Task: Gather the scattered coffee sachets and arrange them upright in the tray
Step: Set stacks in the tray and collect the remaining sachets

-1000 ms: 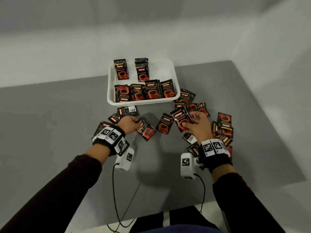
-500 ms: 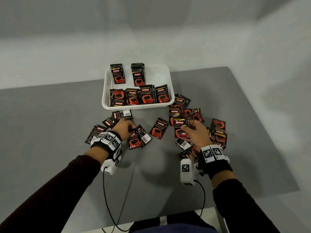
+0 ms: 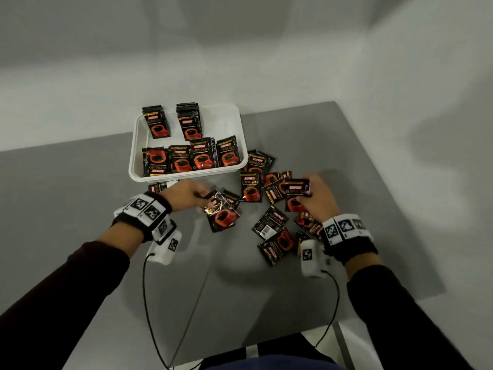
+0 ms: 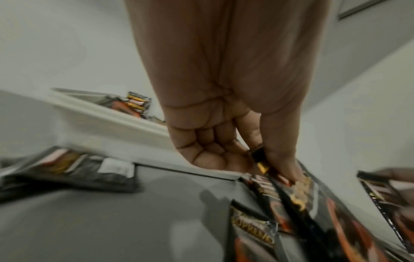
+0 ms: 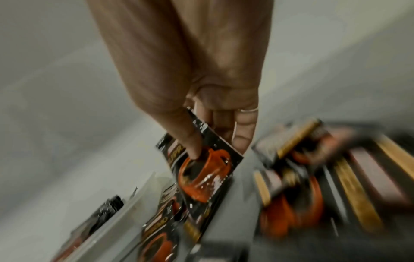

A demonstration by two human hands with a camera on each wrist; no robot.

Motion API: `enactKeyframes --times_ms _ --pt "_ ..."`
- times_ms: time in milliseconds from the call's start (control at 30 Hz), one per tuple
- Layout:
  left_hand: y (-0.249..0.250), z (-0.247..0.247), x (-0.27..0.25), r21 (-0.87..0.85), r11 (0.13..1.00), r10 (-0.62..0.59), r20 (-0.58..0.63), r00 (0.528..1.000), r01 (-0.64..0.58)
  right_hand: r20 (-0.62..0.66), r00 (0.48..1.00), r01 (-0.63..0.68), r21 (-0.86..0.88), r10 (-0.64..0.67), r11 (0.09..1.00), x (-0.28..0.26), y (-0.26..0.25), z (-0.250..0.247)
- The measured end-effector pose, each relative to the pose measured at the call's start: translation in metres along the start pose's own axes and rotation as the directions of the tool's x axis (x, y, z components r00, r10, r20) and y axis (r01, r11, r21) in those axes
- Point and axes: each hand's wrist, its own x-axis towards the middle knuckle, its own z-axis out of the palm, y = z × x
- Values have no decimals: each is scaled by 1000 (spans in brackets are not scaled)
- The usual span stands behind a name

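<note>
My left hand [image 3: 190,192] pinches the top edge of one coffee sachet [image 3: 222,218] just in front of the tray [image 3: 186,177]; my right hand [image 3: 318,200] grips another sachet [image 3: 296,194] between thumb and fingers, lifted off the surface [image 3: 80,209]. Progress, as I judge it: two short rows stand upright in the tray; many loose sachets [image 3: 269,222] lie scattered before it, mostly right.
</note>
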Motion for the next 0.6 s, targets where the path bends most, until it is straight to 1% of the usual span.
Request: enactKeyframes --times_ms 33,67,100,133,167,233,300,333,367,433,500,533,600 --pt "9 1 8 65 998 7 32 999 -9 83 995 75 -141 -63 987 8 -6 -6" --pt "17 4 16 155 988 17 61 998 -26 189 974 173 -279 -122 945 16 -13 -11" --pt "25 8 23 242 969 32 86 996 -52 301 940 280 -408 -162 869 24 -21 -14" --pt "31 12 29 306 948 54 107 993 -84 400 899 381 -505 -181 775 32 -28 -16" --pt "35 16 34 358 927 72 127 989 -113 481 857 464 -565 -185 682 41 -35 -15" --pt "39 21 43 402 907 69 156 985 -127 602 782 584 -616 -163 528 57 -49 -8" --pt "38 26 46 400 908 74 138 988 -124 677 724 660 -623 -134 420 73 -58 2" --pt "36 29 47 399 908 85 118 989 -126 694 709 677 -625 -120 388 78 -61 6" --pt "32 32 50 402 906 99 97 990 -130 700 707 679 -631 -101 375 82 -63 10" --pt "28 36 47 348 932 85 51 995 -97 702 708 673 -641 -74 369 85 -61 18" --pt "24 39 47 331 940 74 23 997 -77 706 700 691 -629 -111 356 86 -53 24" --pt "23 40 46 355 932 67 9 998 -66 704 696 698 -617 -142 365 85 -50 25" --pt "22 43 43 313 948 63 -20 998 -54 689 702 690 -594 -181 413 84 -45 26"
